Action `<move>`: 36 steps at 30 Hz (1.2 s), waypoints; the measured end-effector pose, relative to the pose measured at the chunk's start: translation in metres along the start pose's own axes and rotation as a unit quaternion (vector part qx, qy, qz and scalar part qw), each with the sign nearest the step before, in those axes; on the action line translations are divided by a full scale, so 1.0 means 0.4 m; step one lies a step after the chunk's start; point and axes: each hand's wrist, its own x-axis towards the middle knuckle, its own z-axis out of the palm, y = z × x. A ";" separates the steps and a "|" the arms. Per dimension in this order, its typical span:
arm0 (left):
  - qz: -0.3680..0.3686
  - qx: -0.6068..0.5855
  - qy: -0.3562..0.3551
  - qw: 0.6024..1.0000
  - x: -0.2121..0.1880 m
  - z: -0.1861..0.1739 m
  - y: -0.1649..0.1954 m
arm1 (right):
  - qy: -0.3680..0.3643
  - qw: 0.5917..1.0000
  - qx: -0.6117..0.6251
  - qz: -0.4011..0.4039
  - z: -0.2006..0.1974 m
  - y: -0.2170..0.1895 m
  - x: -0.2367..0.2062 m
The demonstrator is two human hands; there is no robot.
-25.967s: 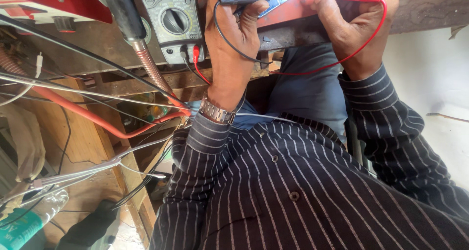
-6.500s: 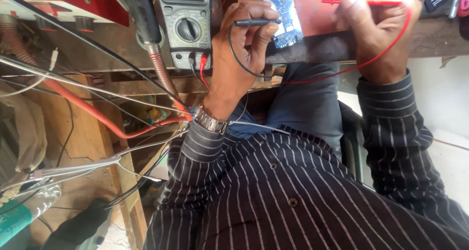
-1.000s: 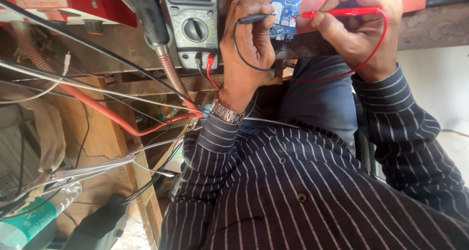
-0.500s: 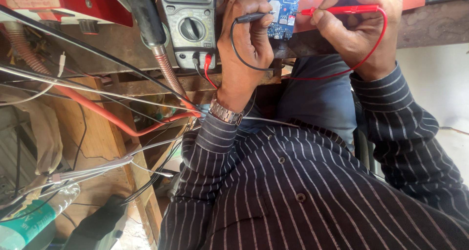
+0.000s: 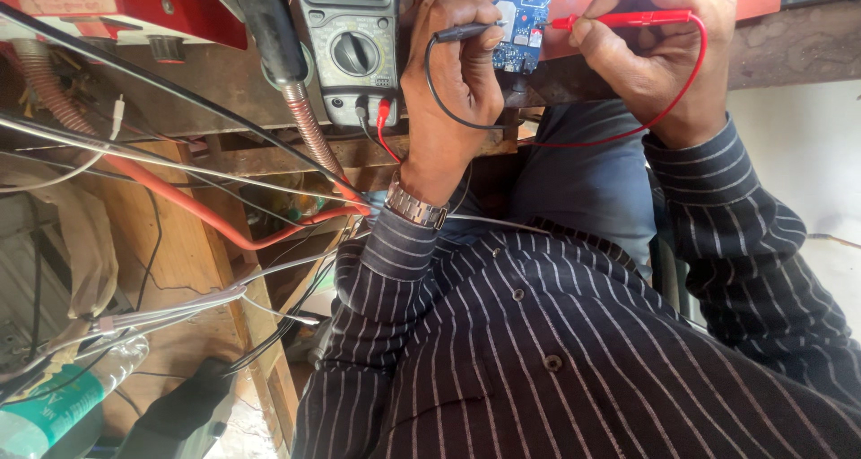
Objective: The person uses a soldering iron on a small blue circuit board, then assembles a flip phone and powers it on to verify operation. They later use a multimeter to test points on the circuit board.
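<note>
The left hand (image 5: 453, 73) pinches the black probe (image 5: 462, 32) and the right hand (image 5: 650, 56) grips the red probe (image 5: 628, 18); the 2 tips meet the blue circuit board (image 5: 520, 20), seemingly touching it. Left of the board stands a grey multimeter (image 5: 352, 47), leads plugged in below its dial.
</note>
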 end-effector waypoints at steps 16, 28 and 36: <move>-0.006 -0.004 -0.001 1.000 -0.001 0.001 -0.003 | 0.009 0.999 -0.032 0.008 0.000 0.000 0.003; -0.004 -0.002 -0.001 1.000 -0.003 -0.002 -0.002 | 0.004 0.998 -0.064 -0.013 -0.003 0.004 0.002; -0.002 0.001 0.001 1.000 -0.001 -0.002 0.000 | 0.005 0.998 -0.055 -0.007 -0.003 0.011 0.000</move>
